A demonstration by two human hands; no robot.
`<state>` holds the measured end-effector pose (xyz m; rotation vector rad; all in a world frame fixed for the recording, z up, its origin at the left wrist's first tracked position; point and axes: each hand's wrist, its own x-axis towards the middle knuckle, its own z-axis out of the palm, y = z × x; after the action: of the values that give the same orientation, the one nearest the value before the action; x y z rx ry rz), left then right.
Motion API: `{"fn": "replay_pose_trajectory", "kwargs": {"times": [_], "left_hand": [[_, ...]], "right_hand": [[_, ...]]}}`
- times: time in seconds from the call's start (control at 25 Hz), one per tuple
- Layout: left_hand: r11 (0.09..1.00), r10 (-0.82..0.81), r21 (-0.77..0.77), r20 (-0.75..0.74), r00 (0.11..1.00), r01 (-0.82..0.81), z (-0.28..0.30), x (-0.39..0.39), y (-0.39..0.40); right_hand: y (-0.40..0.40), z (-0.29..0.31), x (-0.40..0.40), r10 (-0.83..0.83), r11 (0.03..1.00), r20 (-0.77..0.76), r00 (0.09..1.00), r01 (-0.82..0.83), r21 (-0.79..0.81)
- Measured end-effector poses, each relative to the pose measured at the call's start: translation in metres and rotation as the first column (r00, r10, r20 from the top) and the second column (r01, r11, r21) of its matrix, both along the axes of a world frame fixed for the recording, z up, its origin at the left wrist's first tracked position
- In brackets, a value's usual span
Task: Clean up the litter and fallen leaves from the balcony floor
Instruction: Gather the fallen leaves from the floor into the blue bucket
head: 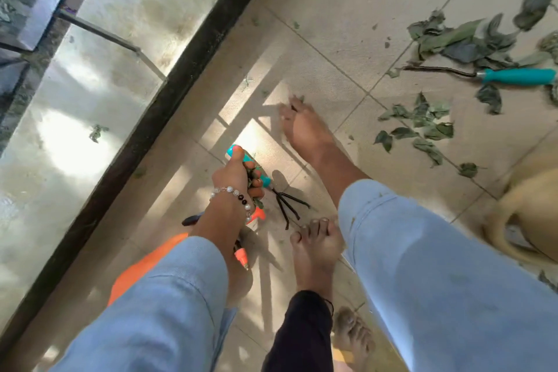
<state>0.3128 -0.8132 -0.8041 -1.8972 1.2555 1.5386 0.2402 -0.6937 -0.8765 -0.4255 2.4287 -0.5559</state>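
Fallen leaves (422, 127): dull green, curled and torn, lying in loose clusters on the beige tiled balcony floor (326, 45). Densest toward the floor's far right part; a smaller cluster sits just right of the right hand. Small leaf crumbs are scattered over the tiles near the dark floor edge strip (181, 81). One stray leaf (97, 132) lies beyond that strip, on the pale ledge outside.

Left hand (238, 178): clenched around the teal handle of a small hand rake (265, 187), with a few leaf scraps pinched in the same grip. Rake long axis runs diagonally, handle end toward the edge strip, black tines pointing toward the near right and close to the tiles. Beaded bracelet (232, 195) on the wrist. Orange-handled tool (241, 257) partly hidden beneath the forearm; type cannot be told.

Right hand (302, 127): fingers straight, spread, resting flat on the tile, fingertips at a small leaf fragment. Grasping nothing.

Second teal-handled tool (513, 76) lies among the far right leaves, long axis roughly left-right, dark shaft pointing left.

Bare feet (317, 248) stand on the near tiles. No container visible.
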Motion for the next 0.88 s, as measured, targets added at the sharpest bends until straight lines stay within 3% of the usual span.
{"fn": "replay_pose_trajectory", "kwargs": {"times": [0.04,0.08,0.12,0.16,0.2,0.24,0.28,0.32,0.36,0.44,0.56,0.64,0.72,0.76,0.84,0.88], "left_hand": [[1.0,-0.001,0.011,0.004,1.0,0.001,0.001,0.001,0.0],[1.0,-0.01,0.03,0.0,1.0,0.01,0.004,0.001,0.003],[0.999,-0.034,0.039,-0.004,0.999,0.034,0.006,0.002,0.007],[0.998,-0.054,0.043,-0.009,0.999,0.054,0.009,0.002,0.014],[0.996,-0.08,0.04,-0.008,0.997,0.08,0.014,0.001,0.023],[0.993,-0.116,0.032,0.003,0.993,0.115,0.02,0.002,0.034],[0.989,-0.145,0.019,0.022,0.989,0.145,0.025,0.002,0.047],[0.987,-0.158,0.016,0.033,0.987,0.158,0.03,0.003,0.06],[0.989,-0.148,0.039,0.039,0.988,0.146,0.04,0.001,0.074],[0.986,-0.011,0.167,0.026,1.0,0.007,0.061,-0.005,0.099],[0.935,0.099,0.341,0.014,0.995,-0.098,0.084,-0.014,0.12],[0.91,0.063,0.408,0.025,0.998,-0.068,0.097,-0.022,0.131],[0.938,0.018,0.345,0.032,0.999,-0.029,0.1,-0.033,0.147],[0.955,-0.014,0.296,0.029,0.999,0.005,0.099,-0.039,0.156],[0.96,-0.032,0.28,0.008,0.999,0.029,0.096,-0.052,0.164],[0.958,-0.019,0.287,0.008,1.0,0.016,0.09,-0.057,0.166]], "right_hand": [[0.007,0.003,0.006,0.062,0.996,0.002,0.998,-0.062,0.065],[0.016,0.007,0.012,-0.003,0.999,-0.002,1.0,0.003,0.049],[0.024,0.015,0.018,-0.154,0.988,0.036,0.987,0.154,-0.003],[0.029,0.026,0.024,-0.406,0.902,0.133,0.904,0.42,-0.1],[0.032,0.044,0.031,-0.6,0.726,0.296,0.743,0.661,-0.189],[0.037,0.065,0.038,-0.693,0.495,0.463,0.552,0.832,-0.25],[0.039,0.086,0.047,-0.706,0.321,0.57,0.42,0.907,-0.272],[0.039,0.106,0.058,-0.696,0.277,0.602,0.392,0.92,-0.278],[0.041,0.128,0.069,-0.696,0.329,0.57,0.436,0.9,-0.285],[0.05,0.162,0.089,-0.687,0.56,0.351,0.636,0.772,-0.302],[0.078,0.188,0.098,-0.477,0.847,0.065,0.877,0.478,-0.233],[0.099,0.196,0.091,-0.343,0.929,-0.016,0.939,0.337,-0.149],[0.119,0.196,0.073,-0.364,0.918,0.148,0.92,0.381,-0.11],[0.13,0.196,0.062,-0.479,0.815,0.345,0.807,0.555,-0.166],[0.15,0.187,0.039,-0.636,0.316,0.647,0.42,0.907,-0.279],[0.162,0.174,0.031,-0.707,0.126,0.653,0.272,0.957,-0.262]]}}
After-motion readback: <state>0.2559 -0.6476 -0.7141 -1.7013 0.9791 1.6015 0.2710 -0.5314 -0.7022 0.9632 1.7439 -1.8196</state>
